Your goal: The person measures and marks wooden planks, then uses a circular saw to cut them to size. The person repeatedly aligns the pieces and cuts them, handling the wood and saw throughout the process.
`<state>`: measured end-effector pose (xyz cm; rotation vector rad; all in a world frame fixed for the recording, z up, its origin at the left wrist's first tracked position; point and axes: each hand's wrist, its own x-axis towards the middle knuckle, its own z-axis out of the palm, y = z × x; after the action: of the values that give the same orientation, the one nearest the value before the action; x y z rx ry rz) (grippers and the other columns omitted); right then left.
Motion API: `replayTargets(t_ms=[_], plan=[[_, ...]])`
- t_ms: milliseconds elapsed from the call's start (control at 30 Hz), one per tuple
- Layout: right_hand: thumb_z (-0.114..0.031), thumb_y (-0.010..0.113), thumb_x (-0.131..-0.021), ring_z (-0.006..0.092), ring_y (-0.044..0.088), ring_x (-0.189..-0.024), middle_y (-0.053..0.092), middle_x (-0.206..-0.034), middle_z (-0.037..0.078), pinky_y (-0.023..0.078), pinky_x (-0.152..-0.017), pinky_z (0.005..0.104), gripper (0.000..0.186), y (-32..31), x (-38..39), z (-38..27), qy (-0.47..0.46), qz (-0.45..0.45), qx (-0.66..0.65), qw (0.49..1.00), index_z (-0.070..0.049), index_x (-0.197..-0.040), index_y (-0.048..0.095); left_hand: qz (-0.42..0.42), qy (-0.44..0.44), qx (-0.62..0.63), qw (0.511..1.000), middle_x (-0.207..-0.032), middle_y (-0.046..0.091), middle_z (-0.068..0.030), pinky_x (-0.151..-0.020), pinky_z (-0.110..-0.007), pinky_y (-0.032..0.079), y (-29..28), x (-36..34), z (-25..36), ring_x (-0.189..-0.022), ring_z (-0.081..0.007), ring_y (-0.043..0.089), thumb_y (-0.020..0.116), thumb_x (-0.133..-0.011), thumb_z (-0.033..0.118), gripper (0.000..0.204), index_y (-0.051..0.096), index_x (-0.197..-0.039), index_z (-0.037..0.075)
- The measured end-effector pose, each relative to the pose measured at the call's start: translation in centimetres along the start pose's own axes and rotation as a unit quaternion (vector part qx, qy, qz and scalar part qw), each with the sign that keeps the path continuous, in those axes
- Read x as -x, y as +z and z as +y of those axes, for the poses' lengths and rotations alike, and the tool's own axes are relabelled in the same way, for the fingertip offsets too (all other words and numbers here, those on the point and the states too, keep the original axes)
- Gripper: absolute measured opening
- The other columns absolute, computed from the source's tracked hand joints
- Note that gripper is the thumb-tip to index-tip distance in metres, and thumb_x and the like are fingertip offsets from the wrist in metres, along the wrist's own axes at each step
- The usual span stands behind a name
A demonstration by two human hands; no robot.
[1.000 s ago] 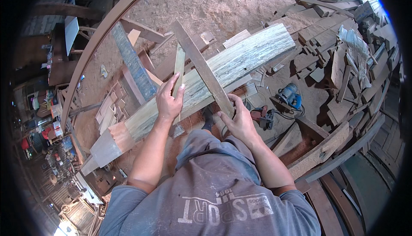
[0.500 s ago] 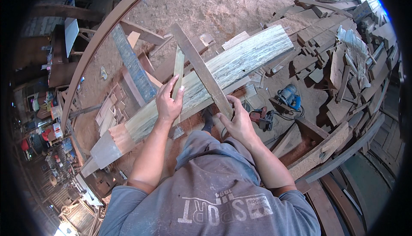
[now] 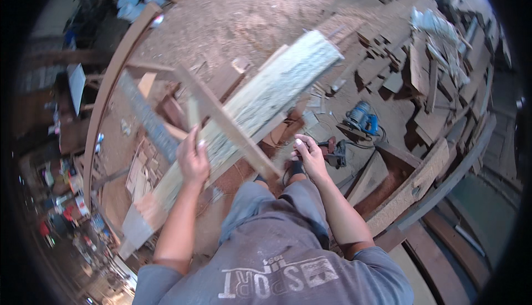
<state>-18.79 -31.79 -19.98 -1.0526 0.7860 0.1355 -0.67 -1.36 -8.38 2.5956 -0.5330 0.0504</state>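
A dusty floor (image 3: 249, 5) scattered with shavings fills the upper middle of the frame. A large heap of scrap wood (image 3: 429, 105) spreads down the right side. In the lower middle is the person's grey shirt (image 3: 277, 269), with white print. A long, thick plank (image 3: 277, 89) runs slantwise from lower left to upper centre, its upper part pale with dark streaks. A curved brown beam (image 3: 108, 97) arcs along the upper left.

Left of the centre, a straight wooden bar (image 3: 227, 125) crosses above the plank, slanting down to the right. A short pale strip (image 3: 193, 113) stands beside it, its top meeting the bar near the bar's upper end; blur hides whether they are joined. The left hand (image 3: 194, 163), left of centre, pinches the strip between thumb and fingers. The right hand (image 3: 310, 158), right of centre, is apart from the bar's lower end, its fingers loosely bent and slightly spread. Near it, farther right, lie a blue power tool (image 3: 361, 119) and a smaller red-and-black one (image 3: 336, 155).
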Motion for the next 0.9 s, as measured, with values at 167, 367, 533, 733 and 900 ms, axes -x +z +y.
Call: replayTargets(t_ms=[167, 367, 533, 733, 900], plan=[[-0.038, 0.07, -0.107, 0.0234, 0.074, -0.097, 0.077, -0.107, 0.013, 0.06, -0.089, 0.038, 0.043, -12.1, -10.1, 16.0, 0.131, 0.171, 0.152, 0.965, 0.0, -0.128, 0.073, -0.055, -0.049, 0.023, 0.997, -0.153, 0.058, -0.0241, -0.125, -0.046, 0.037, 0.3, 0.9, -0.8, -0.145, -0.0371, 0.054, 0.051, -0.109, 0.01, 0.048, 0.051, -0.155, -0.004], [-0.045, 0.062, -0.104, 0.046, 0.072, -0.117, 0.077, -0.116, 0.028, 0.054, -0.107, 0.0522, 0.048, -24.2, -22.1, 29.4, 0.185, 0.176, 0.428, 0.867, -0.002, -0.112, 0.08, -0.063, -0.065, 0.023, 0.996, -0.166, 0.043, -0.0213, -0.13, -0.046, 0.028, -0.7, 1.2, -3.4, -0.154, -0.0329, 0.042, 0.042, -0.115, 0.014, 0.051, 0.038, -0.163, -0.003], [-0.037, 0.05, -0.109, 0.0506, 0.054, -0.141, 0.062, -0.148, 0.031, 0.038, -0.123, 0.057, 0.048, -28.1, -30.2, 34.9, 0.174, 0.018, 0.548, 0.818, -0.002, -0.134, 0.07, -0.074, -0.112, 0.026, 0.991, -0.166, 0.041, -0.0212, -0.129, -0.046, 0.029, -3.0, 2.6, -3.5, -0.152, -0.0318, 0.042, 0.042, -0.116, 0.022, 0.055, 0.032, -0.164, -0.002], [-0.035, 0.054, -0.107, 0.0474, 0.047, -0.15, 0.053, -0.158, 0.029, 0.039, -0.122, 0.0611, 0.053, -31.7, -29.8, 42.2, 0.148, 0.323, 0.32, 0.878, -0.004, -0.151, 0.055, -0.107, -0.111, 0.032, 0.987, -0.165, 0.041, -0.0207, -0.128, -0.046, 0.03, -4.2, 2.0, -4.5, -0.152, -0.0314, 0.041, 0.042, -0.116, 0.024, 0.055, 0.032, -0.164, -0.002], [-0.02, 0.069, -0.096, 0.0478, 0.065, -0.13, 0.064, -0.14, 0.032, 0.054, -0.104, 0.0524, 0.078, -34.1, -21.1, 42.2, 0.243, 0.31, 0.404, 0.826, -0.014, -0.166, 0.037, -0.102, -0.094, 0.065, 0.988, -0.165, 0.041, -0.0204, -0.128, -0.047, 0.03, -3.1, 1.0, -4.9, -0.152, -0.0311, 0.041, 0.042, -0.116, 0.023, 0.054, 0.032, -0.163, -0.002]])
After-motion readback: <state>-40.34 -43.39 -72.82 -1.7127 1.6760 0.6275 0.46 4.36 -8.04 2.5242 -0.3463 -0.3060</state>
